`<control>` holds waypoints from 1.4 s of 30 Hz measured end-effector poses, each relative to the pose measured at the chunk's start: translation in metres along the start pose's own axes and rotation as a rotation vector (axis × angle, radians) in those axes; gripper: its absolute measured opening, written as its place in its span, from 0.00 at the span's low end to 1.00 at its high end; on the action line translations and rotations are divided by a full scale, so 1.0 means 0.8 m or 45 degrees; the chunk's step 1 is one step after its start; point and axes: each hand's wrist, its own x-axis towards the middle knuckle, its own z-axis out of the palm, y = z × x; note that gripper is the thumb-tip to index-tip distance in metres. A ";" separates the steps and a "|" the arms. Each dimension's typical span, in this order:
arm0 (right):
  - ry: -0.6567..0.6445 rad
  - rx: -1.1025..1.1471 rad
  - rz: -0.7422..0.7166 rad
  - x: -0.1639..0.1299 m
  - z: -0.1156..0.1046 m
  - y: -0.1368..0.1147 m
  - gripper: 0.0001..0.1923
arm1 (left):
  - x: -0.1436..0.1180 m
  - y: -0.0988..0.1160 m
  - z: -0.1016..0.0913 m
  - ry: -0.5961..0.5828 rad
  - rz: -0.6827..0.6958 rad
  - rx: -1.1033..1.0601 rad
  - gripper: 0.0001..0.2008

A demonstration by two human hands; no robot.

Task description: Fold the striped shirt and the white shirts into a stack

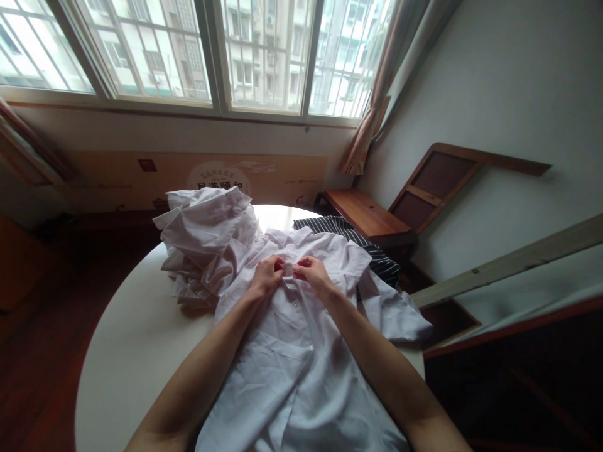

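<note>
White cotton covers most of the round desk; a short-sleeved shirt lies flat on it, front side up, collar pointing away toward the window and hem reaching the near edge; its right sleeve spreads out over the desk's right rim. Both bare forearms come in from the bottom of the view and meet high on the shirt's chest, just below the collar; the left hand is curled, fingers pinching the cloth of the button strip on its side; the right hand is likewise curled and pinches the strip opposite, thumb and fingertips almost touching those of the left hand; what exactly sits between the fingertips is too small to tell. Just left of the hands, a heap of crumpled white shirts rises from the desk, its edge touching the flat shirt's left shoulder; behind the right shoulder a dark striped cloth lies partly under the shirt and hangs off the far right edge. Beyond it a low wooden bench stands against the wall, with a wooden frame leaning beside it; a curtain hangs at the window's right end; a cardboard sheet with printed lettering stands below the sill.
</note>
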 end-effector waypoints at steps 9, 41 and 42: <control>0.567 -1.183 -0.362 0.114 -0.139 -0.104 0.15 | 0.069 0.018 -0.099 0.263 0.190 0.882 0.11; 0.606 -1.817 -0.527 0.139 -0.130 -0.190 0.18 | 0.151 0.018 -0.224 0.579 -0.017 0.892 0.16; 0.636 -1.890 -0.439 0.141 -0.121 -0.175 0.17 | 0.153 0.018 -0.219 0.504 -0.031 1.011 0.16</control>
